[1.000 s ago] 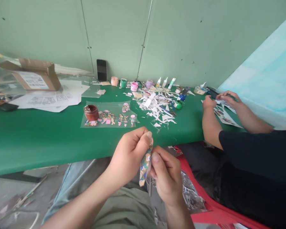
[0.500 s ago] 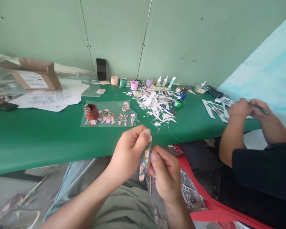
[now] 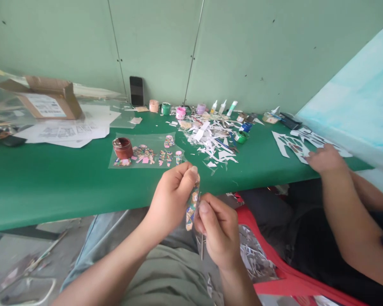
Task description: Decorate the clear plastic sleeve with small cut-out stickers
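Close handwork beside a green table (image 3: pixel 67 182)

From where I stand, the table spans nine to three o'clock. At its near edge, the left hand (image 3: pixel 170 195) is clenched, thumb pinning a patterned strip's (image 3: pixel 192 209) upper end. The right hand (image 3: pixel 219 227), at the left's four o'clock, grasps a thin tool (image 3: pixel 202 250), mostly hidden. The strip slants between them, at the right hand's ten o'clock.
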